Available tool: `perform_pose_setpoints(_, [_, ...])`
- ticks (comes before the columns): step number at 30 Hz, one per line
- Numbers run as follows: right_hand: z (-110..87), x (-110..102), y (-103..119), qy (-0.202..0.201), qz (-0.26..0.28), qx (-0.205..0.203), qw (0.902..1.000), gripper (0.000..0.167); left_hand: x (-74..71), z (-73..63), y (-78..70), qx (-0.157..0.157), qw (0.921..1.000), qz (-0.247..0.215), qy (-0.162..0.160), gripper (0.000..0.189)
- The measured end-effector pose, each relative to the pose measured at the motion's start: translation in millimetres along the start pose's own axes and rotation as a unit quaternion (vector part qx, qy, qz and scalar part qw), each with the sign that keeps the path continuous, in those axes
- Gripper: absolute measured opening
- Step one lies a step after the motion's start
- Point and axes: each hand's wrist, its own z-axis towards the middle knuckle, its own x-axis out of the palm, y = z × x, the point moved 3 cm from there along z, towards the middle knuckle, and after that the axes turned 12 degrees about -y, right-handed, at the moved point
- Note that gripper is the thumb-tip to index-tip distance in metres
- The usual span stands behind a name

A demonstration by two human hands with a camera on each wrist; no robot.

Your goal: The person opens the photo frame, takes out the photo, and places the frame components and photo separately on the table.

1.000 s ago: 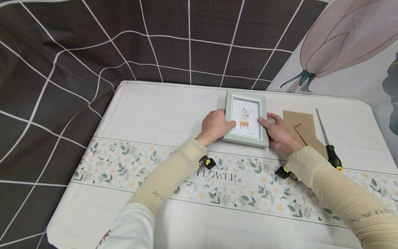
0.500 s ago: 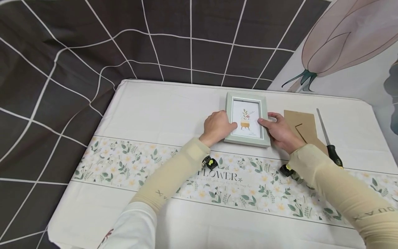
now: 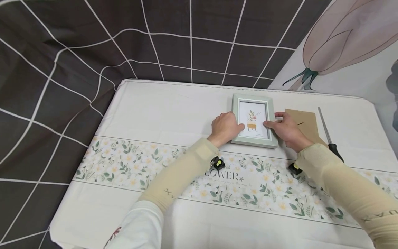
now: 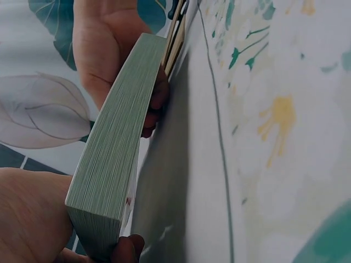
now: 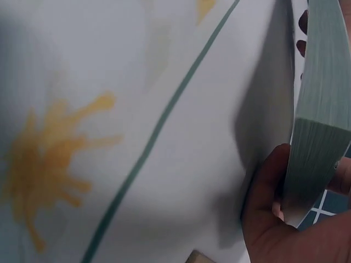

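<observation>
A pale green picture frame (image 3: pixel 255 141) with a white inner edge shows a print (image 3: pixel 251 119) of a plant in an orange pot, in the head view. My left hand (image 3: pixel 226 128) grips its left side, thumb over the front rim. On the right side, my right hand (image 3: pixel 288 130) pinches it, thumb on the front and fingers behind. The left wrist view shows the frame's thick side (image 4: pixel 118 137) raised off the cloth, with fingertips (image 4: pixel 126 249) curled under it. From the right wrist view, fingers also reach behind the frame (image 5: pixel 312 159).
Brown cardboard (image 3: pixel 306 121) lies right of the frame, partly behind the right hand, with a thin dark line on it. Beside it is a long tool (image 3: pixel 324 124) with a grey shaft and black handle. A floral band (image 3: pixel 124 162) crosses the white tablecloth.
Both hands and the picture frame have shifted slightly right, toward the cardboard. My right hand and sleeve now cover more of the cardboard and the dark line. Both grips look unchanged.
</observation>
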Motion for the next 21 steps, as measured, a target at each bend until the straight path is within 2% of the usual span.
perform_pose_setpoints(10, [0.8, -3.4, 1.5, -0.015, -0.074, -0.033, 0.9966, 0.079, 7.0, 0.0, -0.9, 0.0, 1.0, 0.004, -0.002, 0.048])
perform_pose_setpoints(21, [-2.7, -4.2, 7.1, -0.025, -0.115, -0.055, 0.9915, 0.08, 8.3, 0.0, -2.5, -0.003, 0.9998, 0.022, 0.003, 0.042])
